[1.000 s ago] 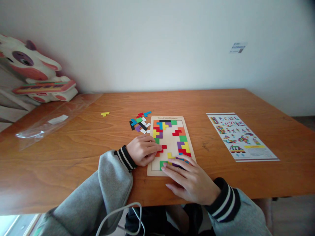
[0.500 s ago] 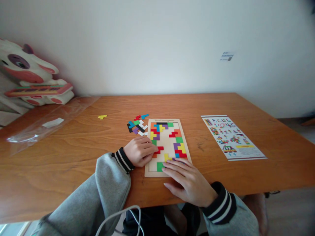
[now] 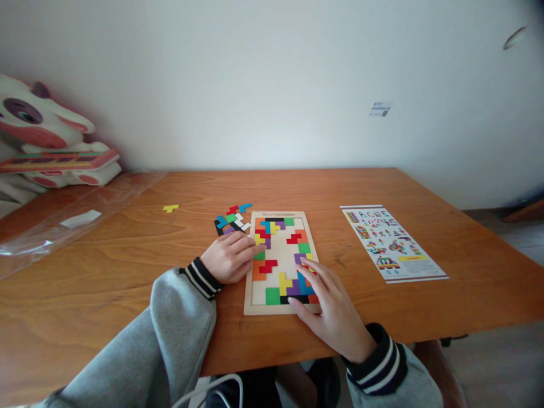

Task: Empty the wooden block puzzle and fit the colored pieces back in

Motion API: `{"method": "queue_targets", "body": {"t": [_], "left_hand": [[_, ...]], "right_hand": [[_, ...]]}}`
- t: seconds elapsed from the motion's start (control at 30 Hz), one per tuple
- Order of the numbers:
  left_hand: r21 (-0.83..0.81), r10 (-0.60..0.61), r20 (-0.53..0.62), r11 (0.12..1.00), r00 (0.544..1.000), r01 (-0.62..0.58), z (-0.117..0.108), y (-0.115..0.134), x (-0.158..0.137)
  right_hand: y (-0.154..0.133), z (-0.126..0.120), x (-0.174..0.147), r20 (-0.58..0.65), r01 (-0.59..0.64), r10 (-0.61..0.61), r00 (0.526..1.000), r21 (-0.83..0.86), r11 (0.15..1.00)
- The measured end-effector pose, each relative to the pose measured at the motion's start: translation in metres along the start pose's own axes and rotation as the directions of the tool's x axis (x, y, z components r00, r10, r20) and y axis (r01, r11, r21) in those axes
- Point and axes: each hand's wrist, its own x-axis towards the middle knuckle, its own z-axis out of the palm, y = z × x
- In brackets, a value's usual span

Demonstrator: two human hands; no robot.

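A wooden puzzle board (image 3: 278,310) lies in front of me, with coloured block pieces set along its inner sides. At its left rim rests my left hand (image 3: 232,258), open, the fingers loosely bent and the fingertips near a green piece (image 3: 259,255). Below those fingertips a red piece (image 3: 267,266) shows. My right hand (image 3: 334,306) hovers or rests over the lower right corner, open with thumb and fingers apart. Its thumb is by a black bar (image 3: 293,299), its fingers by purple and blue pieces. A green square (image 3: 272,296) and a yellow piece (image 3: 284,283) show nearby.
Loose pieces (image 3: 230,218) are heaped beyond my left hand, and a yellow piece (image 3: 170,208) lies apart. A printed pattern sheet (image 3: 393,243) is on the right of the table (image 3: 127,306). Clear plastic wrap (image 3: 85,218) and a cow-shaped toy keyboard (image 3: 59,161) are at the left.
My right hand has spread and drawn back from the lower pieces, uncovering the black bar. My left fingers have slid up the board, away from the red piece. The view has shifted slightly.
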Motion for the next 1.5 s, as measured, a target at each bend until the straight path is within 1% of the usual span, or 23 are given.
{"method": "queue_targets", "body": {"t": [0.1, 0.2, 0.33, 0.47, 0.53, 0.6, 0.67, 0.7, 0.77, 0.83, 0.9, 0.97, 1.1, 1.17, 1.33, 1.5], "left_hand": [[0.042, 0.015, -0.011, 0.999, 1.0, -0.015, -0.001, 0.0, 0.002], [0.065, 0.032, -0.011, 0.997, 0.999, -0.031, -0.002, 0.0, 0.003], [0.077, 0.028, 0.018, 0.997, 0.999, -0.029, -0.002, 0.0, 0.003], [0.086, -0.032, 0.033, 0.996, 0.999, 0.029, -0.001, -0.005, -0.002], [0.095, -0.07, 0.034, 0.993, 0.997, 0.067, -0.001, -0.009, -0.005], [0.112, -0.143, 0.022, 0.984, 0.989, 0.14, -0.002, -0.016, -0.01], [0.147, -0.278, -0.008, 0.95, 0.961, 0.276, -0.002, -0.025, -0.016], [0.17, -0.357, -0.024, 0.919, 0.934, 0.356, -0.002, -0.03, -0.019], [0.204, -0.501, -0.041, 0.843, 0.864, 0.498, -0.003, -0.04, -0.025], [0.193, -0.588, -0.017, 0.792, 0.809, 0.579, -0.003, -0.048, -0.03], [0.146, -0.621, 0.03, 0.778, 0.783, 0.612, -0.001, -0.053, -0.035], [0.101, -0.61, 0.078, 0.792, 0.788, 0.603, 0.0, -0.054, -0.037], [0.069, -0.523, 0.164, 0.852, 0.836, 0.519, 0.003, -0.05, -0.038], [0.068, -0.492, 0.191, 0.87, 0.849, 0.489, 0.004, -0.048, -0.038], [0.058, -0.476, 0.203, 0.878, 0.856, 0.474, 0.006, -0.045, -0.038], [0.013, -0.418, 0.219, 0.905, 0.882, 0.426, 0.007, -0.044, -0.038]], "right_hand": [[0.006, 0.006, -0.002, 0.005, -0.068, 0.068, 0.998, -0.017, 0.998], [0.008, 0.009, -0.002, 0.028, -0.084, 0.085, 0.996, -0.04, 0.996], [0.009, 0.011, -0.002, 0.033, -0.101, 0.104, 0.994, -0.083, 0.991], [0.01, 0.011, -0.003, 0.057, -0.123, 0.13, 0.99, -0.118, 0.985], [0.011, 0.012, -0.003, 0.043, -0.135, 0.141, 0.989, -0.125, 0.983], [0.012, 0.013, -0.004, 0.026, -0.142, 0.146, 0.989, -0.128, 0.982], [0.014, 0.015, -0.005, 0.014, -0.142, 0.145, 0.989, -0.129, 0.981], [0.014, 0.015, -0.006, 0.01, -0.141, 0.144, 0.99, -0.131, 0.981], [0.015, 0.017, -0.006, 0.007, -0.15, 0.152, 0.988, -0.145, 0.978], [0.015, 0.018, -0.007, 0.015, -0.156, 0.161, 0.987, -0.173, 0.972], [0.016, 0.019, -0.007, 0.02, -0.148, 0.155, 0.988, -0.211, 0.966], [0.017, 0.02, -0.008, 0.015, -0.125, 0.133, 0.991, -0.248, 0.961], [0.017, 0.019, -0.007, 0.011, -0.104, 0.111, 0.994, -0.286, 0.953], [0.016, 0.018, -0.006, 0.009, -0.103, 0.11, 0.994, -0.29, 0.952], [0.015, 0.018, -0.005, 0.004, -0.11, 0.116, 0.993, -0.291, 0.95], [0.014, 0.018, -0.004, 0.012, -0.123, 0.132, 0.991, -0.277, 0.953]]}}
